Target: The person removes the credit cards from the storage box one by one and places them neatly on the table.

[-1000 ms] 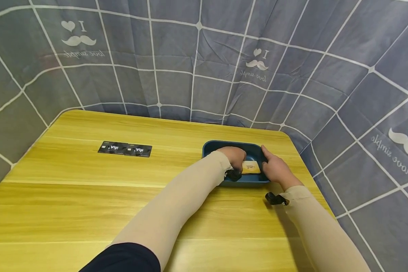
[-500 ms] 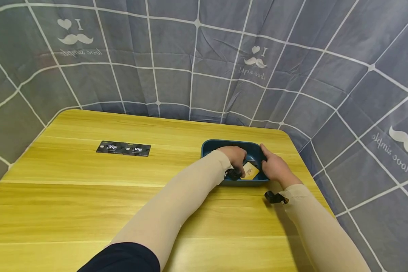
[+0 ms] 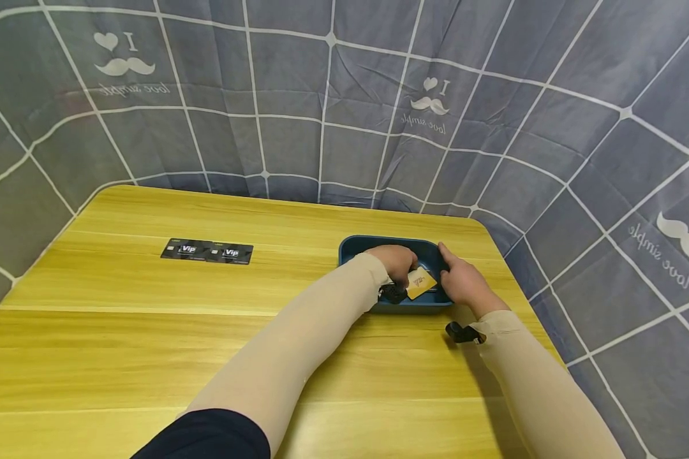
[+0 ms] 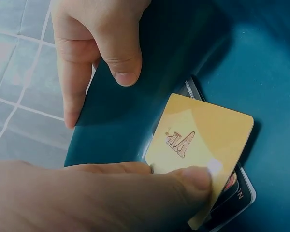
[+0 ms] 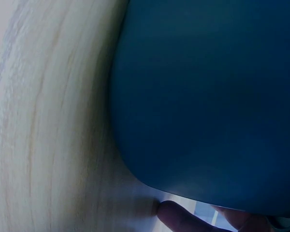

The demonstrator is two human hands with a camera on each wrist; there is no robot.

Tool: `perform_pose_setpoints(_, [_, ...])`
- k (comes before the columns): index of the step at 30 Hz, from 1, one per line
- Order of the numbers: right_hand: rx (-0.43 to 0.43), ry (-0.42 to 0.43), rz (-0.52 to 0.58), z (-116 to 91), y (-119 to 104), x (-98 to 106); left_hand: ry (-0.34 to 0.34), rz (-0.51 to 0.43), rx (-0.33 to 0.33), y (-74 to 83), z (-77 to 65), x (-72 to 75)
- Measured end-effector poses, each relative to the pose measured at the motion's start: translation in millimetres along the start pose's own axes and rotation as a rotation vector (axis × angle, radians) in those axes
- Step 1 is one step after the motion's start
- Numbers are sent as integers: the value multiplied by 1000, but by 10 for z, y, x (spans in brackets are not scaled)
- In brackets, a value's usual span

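Note:
Inside a dark blue plastic bin (image 3: 413, 308), my left hand (image 3: 395, 262) pinches a gold VIP card (image 4: 203, 128) by its near edge. The thumb lies on the card's face in the left wrist view. Tilted, the gold card partly covers a black card (image 4: 241, 191) at the bottom of the bin. My right hand (image 3: 467, 285) grips the bin's right end, with one digit over the inner side and another along the outside of the wall. In the right wrist view the bin's outer wall (image 5: 203, 106) fills most of the picture, with a fingertip (image 5: 176, 215) below it.
Two black VIP cards (image 3: 207, 251) lie side by side on the wooden table (image 3: 149, 344), left of the bin. A grey checked curtain (image 3: 298, 95) surrounds the table's back and sides. Black wrist cameras (image 3: 459, 332) sit by both wrists.
In my left fingers the gold card has turned from lying straight to a slant, and now sits slightly higher. My right hand stays on the bin's end.

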State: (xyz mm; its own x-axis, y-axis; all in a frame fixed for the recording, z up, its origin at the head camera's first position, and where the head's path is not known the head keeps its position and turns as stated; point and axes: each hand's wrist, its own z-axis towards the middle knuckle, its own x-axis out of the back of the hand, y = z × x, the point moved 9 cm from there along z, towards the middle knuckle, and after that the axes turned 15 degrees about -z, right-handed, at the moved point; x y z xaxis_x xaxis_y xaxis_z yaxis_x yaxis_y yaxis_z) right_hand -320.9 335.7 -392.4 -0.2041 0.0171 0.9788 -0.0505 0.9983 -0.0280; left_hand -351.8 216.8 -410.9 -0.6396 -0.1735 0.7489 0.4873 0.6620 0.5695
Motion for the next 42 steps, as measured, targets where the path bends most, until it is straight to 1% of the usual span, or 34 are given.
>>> perform_pose_setpoints(5, [6, 3, -7, 1, -6, 16, 20, -41, 10, 4, -28, 18])
perform_pose_setpoints(8, [6, 8, -8, -1, -7, 30, 25, -20, 13, 14, -14, 21])
perform_pose_setpoints(12, [6, 1, -10, -2, -8, 32, 14, 14, 8, 18, 28, 11])
perform_pose_setpoints(17, [4, -6, -11, -3, -7, 26, -1, -42, 29, -16, 37, 13])
perform_pose_setpoints(19, [1, -6, -11, -2, -7, 25, -7, -51, 32, -17, 26, 15])
perform_pose_setpoints(24, [-8, -6, -9, 7, 2, 18, -19, -30, 18, 5, -3, 12])
perform_pose_setpoints(29, [-13, -7, 2, 10, 17, 10, -6, -25, 0, 17, -20, 36])
perform_pose_setpoints(34, [-10, -11, 7, 15, 14, -1, 0, -63, -6, -2, -18, 53])
perform_pose_setpoints(39, [-9, -13, 0, 28, 18, 2, 23, -105, -40, 3, -24, 109])
perform_pose_setpoints(42, [-9, -13, -8, 31, 25, 2, 34, -116, -65, 13, -60, 150])
